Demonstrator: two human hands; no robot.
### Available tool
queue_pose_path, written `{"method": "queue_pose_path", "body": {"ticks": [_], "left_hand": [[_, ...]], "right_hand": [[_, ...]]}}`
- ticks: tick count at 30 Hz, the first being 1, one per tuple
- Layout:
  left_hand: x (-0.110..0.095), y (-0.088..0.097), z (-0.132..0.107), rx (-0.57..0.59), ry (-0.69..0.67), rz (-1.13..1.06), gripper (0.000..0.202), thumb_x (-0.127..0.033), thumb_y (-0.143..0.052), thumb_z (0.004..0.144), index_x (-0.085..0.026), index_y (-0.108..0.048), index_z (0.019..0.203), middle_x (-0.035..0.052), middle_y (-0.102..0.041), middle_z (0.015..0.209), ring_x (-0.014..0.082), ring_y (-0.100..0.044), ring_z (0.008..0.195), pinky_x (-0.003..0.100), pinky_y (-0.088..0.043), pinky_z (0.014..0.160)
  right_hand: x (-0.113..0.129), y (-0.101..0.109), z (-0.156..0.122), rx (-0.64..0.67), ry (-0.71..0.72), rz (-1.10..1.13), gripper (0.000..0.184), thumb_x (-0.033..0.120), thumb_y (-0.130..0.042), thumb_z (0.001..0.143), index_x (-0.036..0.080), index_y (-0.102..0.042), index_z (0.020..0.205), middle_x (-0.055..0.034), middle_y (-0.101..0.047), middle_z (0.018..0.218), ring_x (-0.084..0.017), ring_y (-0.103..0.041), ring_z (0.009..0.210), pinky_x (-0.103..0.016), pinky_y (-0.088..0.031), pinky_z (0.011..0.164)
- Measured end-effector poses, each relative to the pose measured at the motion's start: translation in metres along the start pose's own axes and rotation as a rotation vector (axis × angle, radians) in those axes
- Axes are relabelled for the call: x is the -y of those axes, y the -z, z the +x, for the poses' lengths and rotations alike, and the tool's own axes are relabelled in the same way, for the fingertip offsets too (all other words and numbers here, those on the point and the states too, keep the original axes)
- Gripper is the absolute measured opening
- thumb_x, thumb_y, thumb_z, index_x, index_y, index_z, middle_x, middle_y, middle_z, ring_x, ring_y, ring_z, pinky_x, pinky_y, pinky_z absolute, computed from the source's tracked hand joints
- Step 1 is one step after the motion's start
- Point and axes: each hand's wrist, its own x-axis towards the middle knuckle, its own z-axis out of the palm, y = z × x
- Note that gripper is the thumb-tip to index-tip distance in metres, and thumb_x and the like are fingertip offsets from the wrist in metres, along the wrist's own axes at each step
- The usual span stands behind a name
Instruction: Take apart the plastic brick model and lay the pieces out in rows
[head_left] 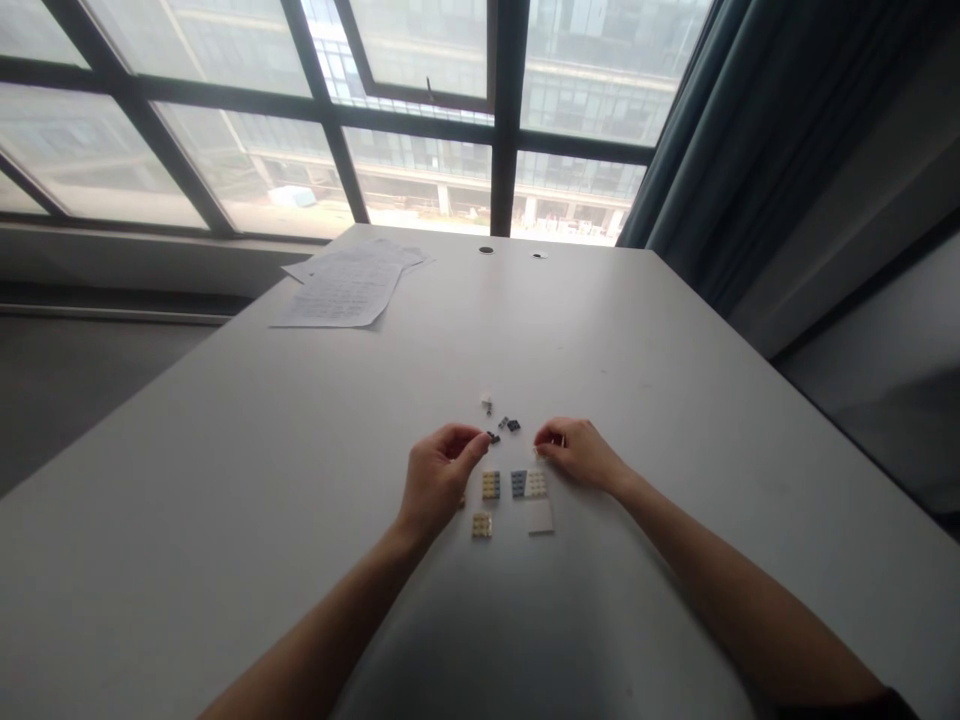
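My left hand (pixel 439 478) is closed in a pinch, its fingertips right beside a small black toy brick (pixel 493 438); whether they grip anything is hidden. Across from it, my right hand (pixel 583 453) has its fingers pinched at a tiny white toy brick (pixel 536 453). Between and below the hands lie studded plates: a yellow and blue-grey one (pixel 491 485), a blue-grey one (pixel 518 484), a cream one (pixel 537 484) and a tan one (pixel 481 525). A smooth white tile (pixel 540 517) lies below the cream plate. Another tan piece is partly covered by my left hand.
Just beyond my hands are a dark brick (pixel 514 425), a grey piece (pixel 503 423) and small white pieces (pixel 487 402). Printed papers (pixel 337 290) lie at the white table's (pixel 225 470) far left. Two cable holes (pixel 486 250) sit near the window edge; a curtain (pixel 720 160) hangs right.
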Motion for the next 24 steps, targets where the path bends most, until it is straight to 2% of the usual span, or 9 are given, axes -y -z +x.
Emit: {"method": "queue_pose_path", "body": {"ticks": [7,19,22,24], "left_hand": [[0.005,0.004,0.003,-0.036,-0.011,0.048,0.026,-0.040,-0.068,0.075,-0.014,-0.067,0.078,0.0026,-0.068,0.071,0.0149,-0.062,0.067,0.025,-0.047,0.064],[0.016,0.011,0.015,-0.100,-0.021,0.110,0.028,-0.043,-0.065,0.076,-0.015,-0.067,0.078,0.0030,-0.068,0.071,0.0159,-0.062,0.068,0.026,-0.048,0.065],[0.021,0.017,0.027,-0.097,-0.046,0.207,0.029,-0.042,-0.062,0.078,-0.015,-0.068,0.085,0.0041,-0.069,0.077,0.0160,-0.062,0.069,0.026,-0.049,0.064],[0.025,0.018,0.039,-0.031,-0.109,0.377,0.028,-0.037,-0.058,0.081,-0.016,-0.067,0.097,0.0050,-0.069,0.087,0.0160,-0.062,0.073,0.027,-0.050,0.066]], "right_hand": [[0.000,-0.009,0.000,-0.001,0.018,-0.084,0.007,0.014,-0.063,0.079,0.018,-0.070,0.078,-0.0037,-0.065,0.081,-0.015,-0.057,0.077,-0.027,-0.042,0.074],[-0.004,-0.017,-0.004,-0.071,0.032,-0.059,0.007,0.017,-0.063,0.080,0.019,-0.069,0.079,-0.0023,-0.062,0.079,-0.015,-0.054,0.076,-0.028,-0.041,0.073],[-0.006,-0.019,-0.005,-0.129,0.024,0.008,0.008,0.017,-0.061,0.081,0.019,-0.069,0.080,-0.0019,-0.062,0.078,-0.015,-0.055,0.075,-0.027,-0.041,0.071],[-0.008,-0.021,-0.006,-0.197,0.003,0.058,0.009,0.018,-0.060,0.082,0.018,-0.068,0.081,-0.0019,-0.063,0.079,-0.014,-0.055,0.072,-0.027,-0.042,0.069]]}}
